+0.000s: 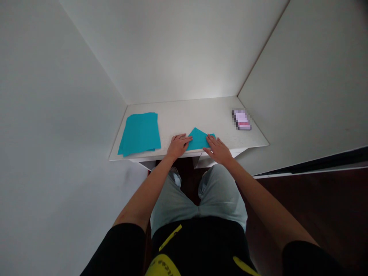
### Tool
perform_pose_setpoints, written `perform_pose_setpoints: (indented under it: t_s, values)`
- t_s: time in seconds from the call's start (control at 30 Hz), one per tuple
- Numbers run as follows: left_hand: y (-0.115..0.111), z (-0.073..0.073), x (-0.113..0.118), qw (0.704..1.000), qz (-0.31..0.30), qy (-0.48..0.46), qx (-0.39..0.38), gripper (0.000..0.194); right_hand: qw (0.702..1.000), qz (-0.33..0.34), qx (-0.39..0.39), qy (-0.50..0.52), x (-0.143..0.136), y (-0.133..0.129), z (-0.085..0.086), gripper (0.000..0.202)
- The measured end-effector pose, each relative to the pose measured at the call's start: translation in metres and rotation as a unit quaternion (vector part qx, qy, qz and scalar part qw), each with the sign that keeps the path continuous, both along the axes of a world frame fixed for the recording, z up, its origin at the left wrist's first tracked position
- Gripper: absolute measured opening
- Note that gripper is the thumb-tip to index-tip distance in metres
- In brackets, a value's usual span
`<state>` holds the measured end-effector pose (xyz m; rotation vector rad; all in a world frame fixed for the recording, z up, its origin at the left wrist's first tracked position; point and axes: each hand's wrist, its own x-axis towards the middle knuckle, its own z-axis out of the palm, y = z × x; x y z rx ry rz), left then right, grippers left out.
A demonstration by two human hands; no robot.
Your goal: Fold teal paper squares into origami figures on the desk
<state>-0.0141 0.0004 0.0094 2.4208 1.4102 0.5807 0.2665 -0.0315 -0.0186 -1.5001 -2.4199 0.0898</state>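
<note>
- The left hand (178,145) lies flat, palm down, fingers pointing forward and a bit right.
- The right hand (218,150) lies flat too — fingers spread.
- Both arms are bare and stretched forward.

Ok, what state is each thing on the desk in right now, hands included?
Folded sheet: teal, folded to a peak, flat at the desk's front edge.
Left hand: open, pressing on the folded sheet.
Right hand: open, pressing on its other side.
Paper stack: teal, unfolded, lying flat.
Desk: white.

One folded teal sheet (198,140), one teal stack (140,133), perhaps one blurred card (241,119)
</note>
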Motion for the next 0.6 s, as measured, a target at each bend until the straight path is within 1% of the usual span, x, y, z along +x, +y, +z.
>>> perform_pose_setpoints:
  t_s: [0.07, 0.13, 0.2, 0.27, 0.37, 0.47, 0.53, 0.6]
  values:
    - [-0.001, -0.001, 0.001, 1.000, 0.008, 0.000, 0.005, 0.041, 1.000, -0.017, 0.003, -0.006, 0.014, 0.001, 0.002, 0.078]
    - [-0.003, -0.001, 0.002, 1.000, 0.017, 0.011, 0.015, 0.043, 1.000, -0.025, 0.007, -0.014, 0.020, 0.000, 0.003, 0.080]
    - [-0.007, -0.003, 0.002, 0.999, 0.019, 0.031, 0.028, 0.044, 0.999, -0.032, 0.011, -0.022, 0.021, -0.001, 0.004, 0.083]
    - [-0.013, -0.004, -0.001, 0.998, 0.016, 0.052, 0.043, 0.050, 0.999, -0.033, 0.014, -0.029, 0.019, -0.003, 0.005, 0.088]
    - [-0.025, -0.007, -0.008, 0.995, 0.028, 0.076, 0.056, 0.068, 0.999, -0.027, 0.015, -0.035, 0.016, -0.003, 0.005, 0.095]
    - [-0.035, -0.007, -0.013, 0.993, 0.047, 0.095, 0.049, 0.080, 0.999, -0.025, 0.019, -0.032, 0.016, -0.004, 0.004, 0.099]
    - [-0.039, -0.005, -0.015, 0.992, 0.047, 0.104, 0.048, 0.086, 0.999, -0.020, 0.020, -0.029, 0.016, -0.005, 0.004, 0.099]
    - [-0.043, -0.003, -0.016, 0.993, 0.019, 0.108, 0.047, 0.085, 0.999, -0.016, 0.023, -0.023, 0.017, -0.009, 0.005, 0.091]
